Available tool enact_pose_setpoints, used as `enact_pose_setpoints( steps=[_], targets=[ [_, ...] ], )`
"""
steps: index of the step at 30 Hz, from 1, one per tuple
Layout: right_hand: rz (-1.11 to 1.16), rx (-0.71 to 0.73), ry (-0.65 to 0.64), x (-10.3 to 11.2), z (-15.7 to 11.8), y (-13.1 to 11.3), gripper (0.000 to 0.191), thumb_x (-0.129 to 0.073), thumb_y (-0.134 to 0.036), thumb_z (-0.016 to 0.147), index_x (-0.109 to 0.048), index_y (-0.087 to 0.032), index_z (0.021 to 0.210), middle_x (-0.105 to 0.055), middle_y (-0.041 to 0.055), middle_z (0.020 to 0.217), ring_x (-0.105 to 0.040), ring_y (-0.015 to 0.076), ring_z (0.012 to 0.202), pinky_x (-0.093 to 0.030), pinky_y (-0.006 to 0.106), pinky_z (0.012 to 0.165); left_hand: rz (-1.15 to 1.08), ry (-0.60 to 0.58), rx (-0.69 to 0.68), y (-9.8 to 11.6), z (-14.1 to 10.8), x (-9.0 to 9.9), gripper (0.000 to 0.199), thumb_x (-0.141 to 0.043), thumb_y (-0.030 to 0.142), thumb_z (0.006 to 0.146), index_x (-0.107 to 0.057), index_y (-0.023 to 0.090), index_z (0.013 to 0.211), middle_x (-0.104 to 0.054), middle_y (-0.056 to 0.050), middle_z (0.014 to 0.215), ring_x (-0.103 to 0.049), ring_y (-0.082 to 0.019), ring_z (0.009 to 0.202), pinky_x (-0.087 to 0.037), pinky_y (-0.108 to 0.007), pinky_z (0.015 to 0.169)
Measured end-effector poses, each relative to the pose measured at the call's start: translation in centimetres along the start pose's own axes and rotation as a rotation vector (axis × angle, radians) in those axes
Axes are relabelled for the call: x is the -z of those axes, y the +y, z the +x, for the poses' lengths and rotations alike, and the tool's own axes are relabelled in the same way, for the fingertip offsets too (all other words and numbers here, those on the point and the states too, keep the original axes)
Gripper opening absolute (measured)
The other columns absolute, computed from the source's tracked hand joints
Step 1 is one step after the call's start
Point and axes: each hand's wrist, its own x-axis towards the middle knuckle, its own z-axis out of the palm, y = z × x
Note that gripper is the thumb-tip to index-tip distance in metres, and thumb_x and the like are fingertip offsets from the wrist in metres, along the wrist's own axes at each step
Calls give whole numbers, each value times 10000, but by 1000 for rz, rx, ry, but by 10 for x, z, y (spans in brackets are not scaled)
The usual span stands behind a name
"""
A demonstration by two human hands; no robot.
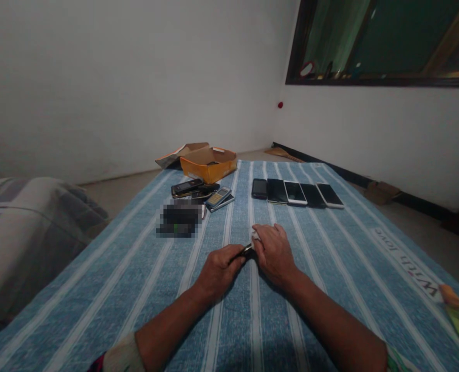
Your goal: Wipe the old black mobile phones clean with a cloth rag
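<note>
Low over the striped cloth, my left hand is closed around a dark mobile phone, seen almost edge-on with a shiny rim; most of it is hidden by the fingers. Touching its far end is my right hand, its fingers bent around a white wipe. Only a scrap of the wipe shows, so whether it is tissue or fabric I cannot tell. Beyond my hands, several smartphones lie side by side in a row at the right. A keypad phone rests on another phone in a loose pile at the left.
An open orange cardboard box stands at the far left end of the blue striped cloth. Nearer, a patch with dark items is pixelated. A draped grey form is off to the left; walls rise behind.
</note>
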Motion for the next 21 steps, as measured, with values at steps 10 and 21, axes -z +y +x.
enact_pose_setpoints(
  steps=[10,21],
  targets=[
    [-68,160,83,7,3,15,287,-340,-112,931,-616,-153,998,-628,96,824,-550,234,810,-447,370,788,23,1,-37,1,4,-1,187,-466,206,902,-647,173,933,-672,-29,789,-641,-163,739,-473,-254,678],
    [49,226,-2,5,0,-4,244,-355,-125,934,-592,-154,982,-584,68,801,-511,219,798,-419,394,888,27,16,-47,1,2,-5,152,-478,166,892,-629,172,889,-663,-22,778,-638,-163,741,-481,-253,684]
  ],
)
